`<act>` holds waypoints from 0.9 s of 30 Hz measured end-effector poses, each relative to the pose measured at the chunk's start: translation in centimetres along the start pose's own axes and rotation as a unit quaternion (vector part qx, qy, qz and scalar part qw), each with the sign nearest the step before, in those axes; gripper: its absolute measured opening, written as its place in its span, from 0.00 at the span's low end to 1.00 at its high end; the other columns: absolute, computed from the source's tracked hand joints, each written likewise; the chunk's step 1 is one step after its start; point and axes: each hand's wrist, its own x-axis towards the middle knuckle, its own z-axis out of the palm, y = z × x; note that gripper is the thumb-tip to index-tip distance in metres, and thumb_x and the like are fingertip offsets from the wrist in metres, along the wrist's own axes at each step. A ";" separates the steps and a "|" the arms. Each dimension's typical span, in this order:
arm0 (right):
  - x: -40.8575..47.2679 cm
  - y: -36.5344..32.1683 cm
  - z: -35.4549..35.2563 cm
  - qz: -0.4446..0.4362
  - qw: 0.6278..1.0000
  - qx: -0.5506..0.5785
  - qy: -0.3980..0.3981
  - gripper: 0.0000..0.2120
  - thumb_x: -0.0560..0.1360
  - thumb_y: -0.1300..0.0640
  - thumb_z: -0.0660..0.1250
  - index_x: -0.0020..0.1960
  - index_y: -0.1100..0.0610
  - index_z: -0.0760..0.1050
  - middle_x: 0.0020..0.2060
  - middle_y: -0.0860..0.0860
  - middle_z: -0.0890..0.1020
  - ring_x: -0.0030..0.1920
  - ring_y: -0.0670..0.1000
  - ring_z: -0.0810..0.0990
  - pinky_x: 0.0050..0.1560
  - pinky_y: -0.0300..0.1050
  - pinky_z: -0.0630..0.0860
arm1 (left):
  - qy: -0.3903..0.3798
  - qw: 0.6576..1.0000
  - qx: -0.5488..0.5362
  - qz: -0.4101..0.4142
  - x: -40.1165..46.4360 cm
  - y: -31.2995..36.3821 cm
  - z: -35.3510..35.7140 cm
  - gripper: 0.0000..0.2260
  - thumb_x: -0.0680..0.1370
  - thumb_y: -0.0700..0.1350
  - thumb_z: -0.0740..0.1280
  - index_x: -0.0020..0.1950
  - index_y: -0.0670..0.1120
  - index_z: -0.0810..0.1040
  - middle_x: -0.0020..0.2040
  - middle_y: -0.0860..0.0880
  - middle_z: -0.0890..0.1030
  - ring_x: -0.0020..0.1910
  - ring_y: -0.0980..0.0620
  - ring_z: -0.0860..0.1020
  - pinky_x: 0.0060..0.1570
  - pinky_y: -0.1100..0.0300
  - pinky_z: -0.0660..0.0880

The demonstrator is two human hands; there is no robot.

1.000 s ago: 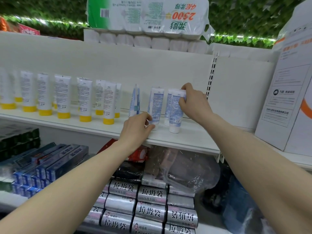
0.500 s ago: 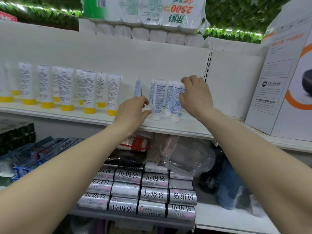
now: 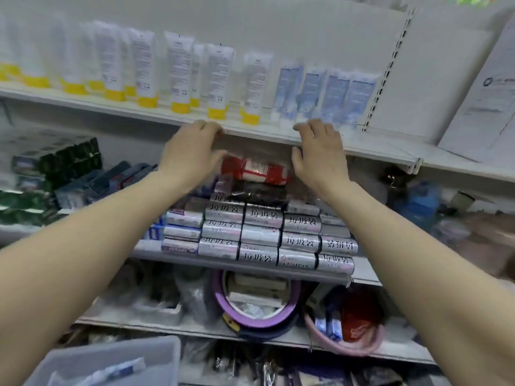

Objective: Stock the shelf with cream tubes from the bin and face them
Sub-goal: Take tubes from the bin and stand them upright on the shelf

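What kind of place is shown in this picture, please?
Most likely a small shop or supermarket aisle: white metal shelving holds rows of yellow-capped tubes standing upright, stacked silver packs fill the shelf below, and a stocking bin sits in front.

Both hands hang empty at the front edge of the shelf, left hand and right hand with fingers spread. Four blue-labelled cream tubes stand upright toward the shelf's right end, beside yellow-capped tubes. A translucent bin sits below.

Bare forearms, sleeveless, no jewellery
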 end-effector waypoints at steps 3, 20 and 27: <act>-2.9 -5.3 2.2 -0.013 0.999 0.042 -0.019 0.19 0.72 0.57 0.65 0.62 0.60 0.72 0.56 0.58 0.76 0.55 0.62 0.74 0.53 0.55 0.71 | -0.022 0.999 0.032 -0.023 -5.1 -4.9 -0.5 0.17 0.76 0.51 0.68 0.62 0.47 0.74 0.59 0.44 0.77 0.56 0.39 0.74 0.49 0.48 0.73; -22.9 -33.2 21.4 -0.161 0.893 0.250 -0.339 0.18 0.74 0.55 0.65 0.63 0.59 0.73 0.56 0.57 0.77 0.52 0.61 0.75 0.50 0.53 0.71 | -0.237 0.913 0.046 -0.330 -37.8 -24.8 4.6 0.16 0.76 0.49 0.69 0.60 0.45 0.74 0.56 0.42 0.77 0.54 0.38 0.75 0.46 0.47 0.74; -29.5 -39.7 31.3 -0.179 0.826 0.280 -0.455 0.19 0.73 0.61 0.66 0.63 0.60 0.73 0.55 0.58 0.78 0.54 0.61 0.76 0.54 0.53 0.72 | -0.310 0.820 0.007 -0.481 -49.7 -27.0 10.2 0.16 0.75 0.49 0.69 0.62 0.49 0.74 0.59 0.46 0.78 0.55 0.41 0.76 0.49 0.48 0.75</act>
